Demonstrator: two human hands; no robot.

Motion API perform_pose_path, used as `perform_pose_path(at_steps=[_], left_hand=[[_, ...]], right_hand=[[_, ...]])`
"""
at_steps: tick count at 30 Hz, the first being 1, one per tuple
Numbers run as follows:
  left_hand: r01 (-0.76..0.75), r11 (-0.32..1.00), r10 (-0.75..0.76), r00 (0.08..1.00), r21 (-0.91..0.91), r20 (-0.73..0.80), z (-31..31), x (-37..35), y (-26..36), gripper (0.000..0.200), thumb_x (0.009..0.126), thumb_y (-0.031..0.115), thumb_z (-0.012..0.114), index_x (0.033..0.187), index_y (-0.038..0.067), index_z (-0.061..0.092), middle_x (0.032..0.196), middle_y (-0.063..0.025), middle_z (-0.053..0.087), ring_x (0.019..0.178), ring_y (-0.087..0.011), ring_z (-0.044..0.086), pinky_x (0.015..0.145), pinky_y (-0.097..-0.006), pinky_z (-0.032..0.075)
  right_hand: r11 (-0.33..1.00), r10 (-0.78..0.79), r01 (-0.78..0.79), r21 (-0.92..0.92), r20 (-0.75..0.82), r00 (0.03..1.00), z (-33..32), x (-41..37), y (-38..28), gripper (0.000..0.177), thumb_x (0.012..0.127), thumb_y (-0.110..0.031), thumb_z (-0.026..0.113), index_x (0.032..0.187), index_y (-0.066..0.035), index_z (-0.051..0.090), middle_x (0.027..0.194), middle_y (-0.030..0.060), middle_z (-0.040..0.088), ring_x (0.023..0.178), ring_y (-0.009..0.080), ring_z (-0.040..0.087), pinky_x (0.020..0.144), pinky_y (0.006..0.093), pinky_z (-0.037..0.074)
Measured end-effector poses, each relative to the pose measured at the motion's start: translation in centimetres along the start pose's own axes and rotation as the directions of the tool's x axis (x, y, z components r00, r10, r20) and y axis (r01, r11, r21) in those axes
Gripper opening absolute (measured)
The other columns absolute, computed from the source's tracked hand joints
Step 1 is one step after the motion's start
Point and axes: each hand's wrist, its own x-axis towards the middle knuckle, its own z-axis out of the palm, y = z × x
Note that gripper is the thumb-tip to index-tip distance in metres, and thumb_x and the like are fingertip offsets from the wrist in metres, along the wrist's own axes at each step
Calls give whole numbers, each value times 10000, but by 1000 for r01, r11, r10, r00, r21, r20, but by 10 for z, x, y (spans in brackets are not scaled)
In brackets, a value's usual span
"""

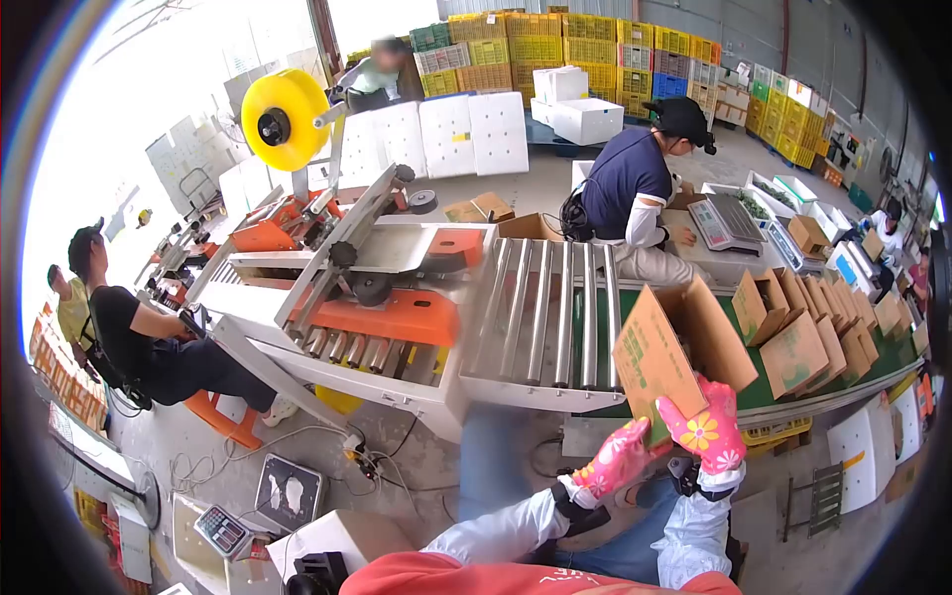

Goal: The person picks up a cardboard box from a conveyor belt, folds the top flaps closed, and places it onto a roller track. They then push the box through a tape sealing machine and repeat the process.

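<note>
My hands wear pink gloves with a flower print. An open cardboard box point(654, 352) with green print is tilted at the end of the roller table, its flaps standing up. My right hand point(706, 426) is closed on the near edge of this box. My left hand point(617, 459) is closed at its lower near corner, lower and further left than my right; its fingertips are partly hidden. What lies inside the box is mostly in shadow.
Metal rollers point(540, 312) lead left to a taping machine with orange guards point(382, 315) and a yellow tape roll point(285, 119). Several cardboard boxes point(793, 352) line the green belt point(729, 397) at right. A person point(635, 188) sits behind it beside a scale point(729, 220).
</note>
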Motion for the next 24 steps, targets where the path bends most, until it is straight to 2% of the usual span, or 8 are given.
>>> perform_pose_path(at_steps=[4, 7, 9, 10, 14, 16, 20, 24], left_hand=[[-305, 816, 383, 921, 492, -64, -18, 12, 55, 495, 932, 194, 579, 1364, 34, 397, 1371, -138, 453, 1262, -252, 443, 1074, -380, 327], [-108, -191, 891, 398, 976, 219, -10, -8, 116, 710, 872, 163, 669, 1440, 3, 275, 1425, -212, 362, 1270, -284, 424, 1055, -325, 333], [-135, -412, 822, 371, 901, 432, 10, -22, 166, 731, 856, 171, 690, 1435, -9, 283, 1399, -213, 400, 1235, -272, 456, 1039, -323, 351], [-360, -285, 769, 468, 888, 436, 16, -22, 187, 717, 839, 178, 713, 1416, -6, 328, 1342, -200, 474, 1180, -255, 510, 995, -313, 396], [6, -281, 771, 597, 960, 222, 48, -11, 225, 523, 802, 318, 748, 1175, -17, 597, 689, -79, 657, 661, -156, 637, 641, -309, 490], [128, -362, 799, 553, 923, 236, 45, 9, 233, 562, 793, 333, 754, 1198, -16, 579, 712, -78, 660, 675, -153, 634, 639, -313, 489], [176, -569, 795, 364, 803, 484, 11, 41, 240, 789, 791, 309, 756, 1383, -28, 358, 971, -128, 650, 830, -180, 637, 731, -313, 505], [-158, 20, 776, 626, 987, 84, 32, 23, 228, 875, 793, 217, 759, 1447, -30, 231, 1221, -179, 539, 1086, -231, 552, 932, -314, 439]], right_hand=[[933, -359, 359, 7, 22, 933, 26, 43, 7, 469, 743, -356, 770, 1096, -70, 651, 1139, 94, 621, 1196, 314, 494, 977, 425, 418], [886, -453, 391, 250, 286, 844, 88, 79, 43, 558, 738, -400, 759, 1196, -117, 615, 1235, 66, 597, 1303, 277, 391, 1115, 449, 250], [891, -443, 383, 242, 291, 848, 85, 75, 23, 599, 732, -437, 765, 1225, -136, 605, 1283, 26, 576, 1360, 318, 302, 1135, 443, 207], [893, -447, 387, 230, 341, 827, 86, 84, 22, 602, 739, -439, 761, 1241, -150, 597, 1291, 24, 571, 1360, 338, 295, 1132, 456, 209], [854, -428, 259, 450, 327, 842, 84, 104, -2, 408, 866, -338, 667, 1221, -144, 618, 1123, 66, 667, 1273, 280, 435, 1070, 437, 319], [739, -190, -26, 673, 245, 951, 93, 110, -14, 390, 874, -293, 668, 1176, -52, 624, 1029, 90, 684, 1149, 249, 545, 994, 407, 402], [897, -441, 440, -45, -190, 877, 85, 130, -11, 561, 782, -276, 744, 1259, -50, 555, 1217, 99, 582, 1120, 248, 540, 965, 387, 413], [864, -467, 502, 27, -330, 820, 102, 134, 3, 553, 777, -235, 727, 1261, -52, 535, 1193, 106, 555, 1087, 283, 536, 953, 407, 404]])
